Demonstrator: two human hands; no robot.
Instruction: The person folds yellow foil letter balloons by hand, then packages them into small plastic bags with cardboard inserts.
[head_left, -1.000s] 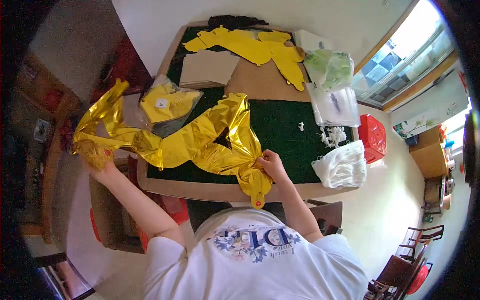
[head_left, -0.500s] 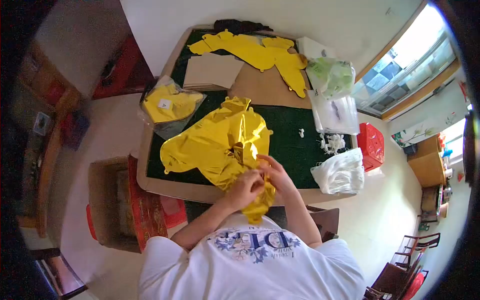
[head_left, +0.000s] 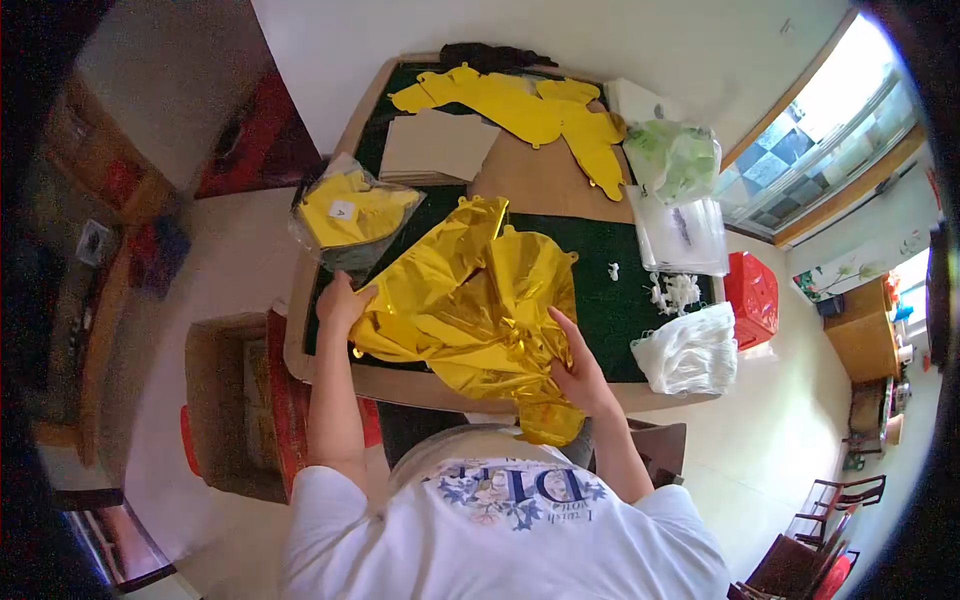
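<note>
A crumpled, uninflated gold foil balloon [head_left: 470, 300] lies across the near part of the table, its lower end hanging over the front edge. My left hand [head_left: 343, 303] grips the balloon's left edge, fingers bent round the foil. On the other side, my right hand [head_left: 584, 372] holds the lower right part, thumb on top and the other fingers partly hidden by foil. Just beyond my left hand is a clear bag [head_left: 355, 210] with folded yellow foil and a label "A" inside.
Flat yellow foil pieces [head_left: 510, 105] lie at the back beside a cardboard stack [head_left: 435, 145]. Along the right are clear plastic bags [head_left: 682, 235], small white pieces [head_left: 676, 292] and a bundle of white string [head_left: 688, 350]. A red stool [head_left: 752, 300] stands off the right edge, an open carton [head_left: 232, 405] at lower left.
My hands were close together over the balloon's lower part. Now they are apart, the left at the left edge, the right at lower right, and the foil is spread between them.
</note>
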